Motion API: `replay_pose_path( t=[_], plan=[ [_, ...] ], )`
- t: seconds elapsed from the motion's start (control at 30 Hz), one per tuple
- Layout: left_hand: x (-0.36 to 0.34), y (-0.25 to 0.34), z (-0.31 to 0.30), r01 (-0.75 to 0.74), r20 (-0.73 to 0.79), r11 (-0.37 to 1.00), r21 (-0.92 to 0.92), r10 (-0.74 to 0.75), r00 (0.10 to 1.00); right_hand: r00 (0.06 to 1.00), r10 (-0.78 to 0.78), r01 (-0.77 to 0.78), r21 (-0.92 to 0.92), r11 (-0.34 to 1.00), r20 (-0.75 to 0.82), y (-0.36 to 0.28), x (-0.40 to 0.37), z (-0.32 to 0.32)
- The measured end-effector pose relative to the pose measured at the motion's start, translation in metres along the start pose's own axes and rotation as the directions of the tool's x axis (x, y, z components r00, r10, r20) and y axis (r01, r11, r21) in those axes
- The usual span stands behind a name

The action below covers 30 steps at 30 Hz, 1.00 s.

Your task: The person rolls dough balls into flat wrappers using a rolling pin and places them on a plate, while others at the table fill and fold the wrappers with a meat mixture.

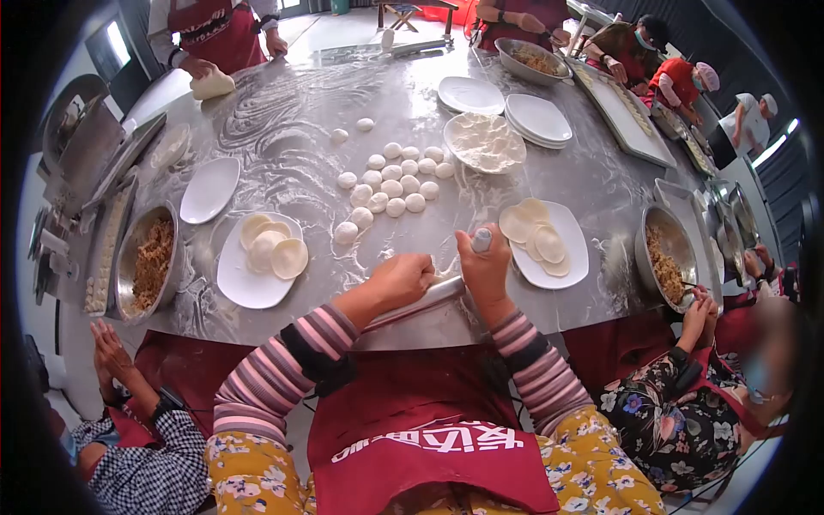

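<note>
My right hand (pixel 487 276) is wrapped round a rolling pin (pixel 481 240), whose rounded end pokes up above the fist. Below and left of that fist, a shiny metal cylinder (pixel 422 303) lies slantwise near the table's front edge. My left hand (pixel 402 280) has its fingers curled at a bit of pale dough (pixel 441 277) beside the cylinder, mostly hidden by the hand. Small floured dough balls (pixel 391 188) are grouped ahead of both hands. Round flat wrappers overlap on a white plate (pixel 249 290) at left and on another plate (pixel 572 262) at right.
A bowl of flour (pixel 485 154) stands beyond the dough balls, near stacked plates (pixel 542 130). Metal bowls of filling flank me, one left (pixel 176 257), one right (pixel 642 245). Co-workers' hands (pixel 699 313) work at the right. The steel table (pixel 292 167) is streaked with flour.
</note>
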State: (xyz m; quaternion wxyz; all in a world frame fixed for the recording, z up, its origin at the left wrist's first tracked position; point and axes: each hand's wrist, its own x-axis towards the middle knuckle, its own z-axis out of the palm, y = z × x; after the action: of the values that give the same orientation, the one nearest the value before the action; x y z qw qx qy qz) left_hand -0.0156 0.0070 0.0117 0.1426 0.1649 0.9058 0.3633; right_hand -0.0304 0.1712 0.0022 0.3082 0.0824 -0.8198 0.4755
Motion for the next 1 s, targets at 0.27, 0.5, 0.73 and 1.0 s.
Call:
replay_pose_path(
  t=[0.27, 0.5, 0.73, 1.0],
  plan=[
    [-0.003, -0.020, 0.003, 0.019, 0.123, 0.995, -0.098, -0.007, 0.992, 0.997, 0.070, -0.071, -0.037, 0.997, -0.036, -0.010, -0.048, -0.046],
    [0.001, -0.013, -0.001, 0.015, -0.009, 1.000, -0.027, -0.015, 1.000, 0.997, -0.063, 0.061, -0.062, 0.996, -0.039, 0.007, 0.001, 0.010],
    [-0.001, -0.006, -0.002, -0.043, 0.101, 0.999, -0.032, 0.046, 0.994, 0.999, -0.033, 0.033, 0.011, 0.999, -0.030, -0.010, -0.045, -0.048],
    [0.091, 0.067, 0.014, 0.001, 0.175, 0.738, -0.674, 0.158, 0.972, 0.993, 0.111, -0.114, 0.184, 0.976, 0.026, -0.015, -0.055, -0.057]
  ],
)
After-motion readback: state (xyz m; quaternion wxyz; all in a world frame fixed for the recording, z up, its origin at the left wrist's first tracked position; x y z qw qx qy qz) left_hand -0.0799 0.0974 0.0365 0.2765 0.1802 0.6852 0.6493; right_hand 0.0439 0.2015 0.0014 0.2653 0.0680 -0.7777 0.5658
